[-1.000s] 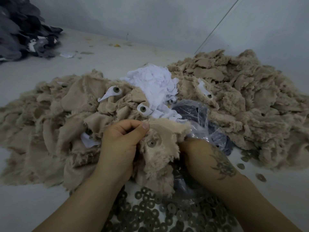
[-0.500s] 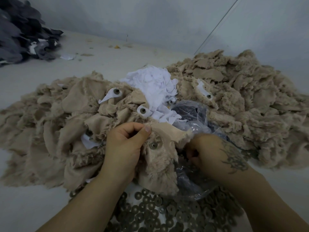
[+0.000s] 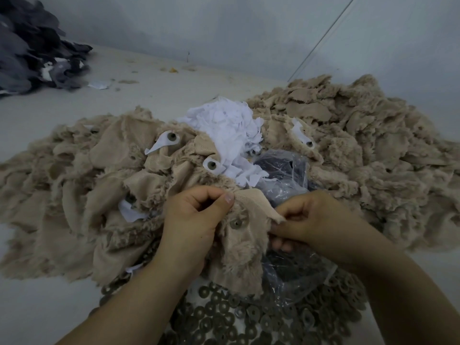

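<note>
Grip: both hands are clamped on one tan plush piece, held up at the near edge of the fabric heaps.
Left hand: fingers curled, thumb pressed to the forefinger, pinching the piece's upper fold.
Right hand: thumb and fingertips drawn together on the piece's pointed right corner.
Plush piece: it spans the gap between the two hands, smooth backing showing along the top and fur hanging below.
Disc: round and grey-brown, set in the plush piece between the hands and touched by neither.
Plastic bag: clear and crumpled with dark contents, running from behind the hands to under the right wrist.
Washers: a spread of grey-brown rings lies nearest the person, below the hanging fur.
White scraps: a loose mound just behind the bag.
Left heap: tan plush pieces, some with white patches bearing discs.
Right heap: more tan plush, piled higher.
Dark heap: grey and black cloth, well apart at the far left.
Table: pale, flecked with lint.
</note>
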`<action>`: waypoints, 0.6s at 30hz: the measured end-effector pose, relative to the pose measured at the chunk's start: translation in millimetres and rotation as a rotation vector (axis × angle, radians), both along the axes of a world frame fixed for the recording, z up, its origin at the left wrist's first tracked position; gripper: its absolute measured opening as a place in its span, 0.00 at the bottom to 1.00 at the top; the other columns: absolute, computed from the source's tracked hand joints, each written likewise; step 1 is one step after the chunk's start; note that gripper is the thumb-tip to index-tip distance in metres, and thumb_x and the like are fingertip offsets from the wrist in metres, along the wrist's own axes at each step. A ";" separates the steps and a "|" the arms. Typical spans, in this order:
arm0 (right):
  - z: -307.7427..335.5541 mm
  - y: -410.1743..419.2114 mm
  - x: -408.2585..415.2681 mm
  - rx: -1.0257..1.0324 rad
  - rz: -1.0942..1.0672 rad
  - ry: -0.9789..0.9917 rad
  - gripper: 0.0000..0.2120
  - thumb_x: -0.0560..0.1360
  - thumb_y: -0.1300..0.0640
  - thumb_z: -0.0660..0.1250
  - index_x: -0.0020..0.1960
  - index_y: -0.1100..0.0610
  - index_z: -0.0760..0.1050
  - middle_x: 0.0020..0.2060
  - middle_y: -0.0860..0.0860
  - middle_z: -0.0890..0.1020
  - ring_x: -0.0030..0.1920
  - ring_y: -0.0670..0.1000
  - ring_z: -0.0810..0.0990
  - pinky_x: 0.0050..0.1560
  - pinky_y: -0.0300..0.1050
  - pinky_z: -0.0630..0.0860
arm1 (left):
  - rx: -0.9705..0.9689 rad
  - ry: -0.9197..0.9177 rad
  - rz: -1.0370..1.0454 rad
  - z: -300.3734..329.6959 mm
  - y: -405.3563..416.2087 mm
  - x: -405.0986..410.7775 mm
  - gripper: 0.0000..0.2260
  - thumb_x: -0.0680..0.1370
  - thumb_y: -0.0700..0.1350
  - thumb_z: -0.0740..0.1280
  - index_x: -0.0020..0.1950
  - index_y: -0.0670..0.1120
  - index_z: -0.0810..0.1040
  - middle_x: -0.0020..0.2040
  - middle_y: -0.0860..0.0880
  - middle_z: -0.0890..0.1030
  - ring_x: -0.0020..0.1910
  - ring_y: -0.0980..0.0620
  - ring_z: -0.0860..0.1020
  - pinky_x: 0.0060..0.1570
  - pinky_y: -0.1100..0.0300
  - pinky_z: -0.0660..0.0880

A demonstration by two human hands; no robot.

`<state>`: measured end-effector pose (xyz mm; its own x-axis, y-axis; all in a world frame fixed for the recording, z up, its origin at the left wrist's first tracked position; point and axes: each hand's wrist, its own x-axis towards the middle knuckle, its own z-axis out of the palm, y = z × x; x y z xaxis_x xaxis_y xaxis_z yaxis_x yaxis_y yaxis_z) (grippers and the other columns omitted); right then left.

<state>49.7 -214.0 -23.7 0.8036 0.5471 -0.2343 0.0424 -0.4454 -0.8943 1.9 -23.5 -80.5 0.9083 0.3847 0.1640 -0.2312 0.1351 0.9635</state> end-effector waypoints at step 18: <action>-22.4 32.0 -12.8 0.366 -0.337 -0.176 0.11 0.69 0.73 0.74 0.39 0.58 0.83 0.35 0.53 0.87 0.37 0.50 0.86 0.38 0.39 0.82 | 0.109 -0.072 -0.117 -0.6 -4.4 -1.7 0.02 0.72 0.42 0.75 0.39 0.47 0.86 0.37 0.45 0.85 0.36 0.50 0.82 0.39 0.58 0.80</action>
<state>36.9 -182.0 -46.2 0.9591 0.2720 0.0786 0.1148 -0.1198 -0.9861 0.2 -27.9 -81.1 0.9303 0.2533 0.2651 -0.2888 0.0609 0.9554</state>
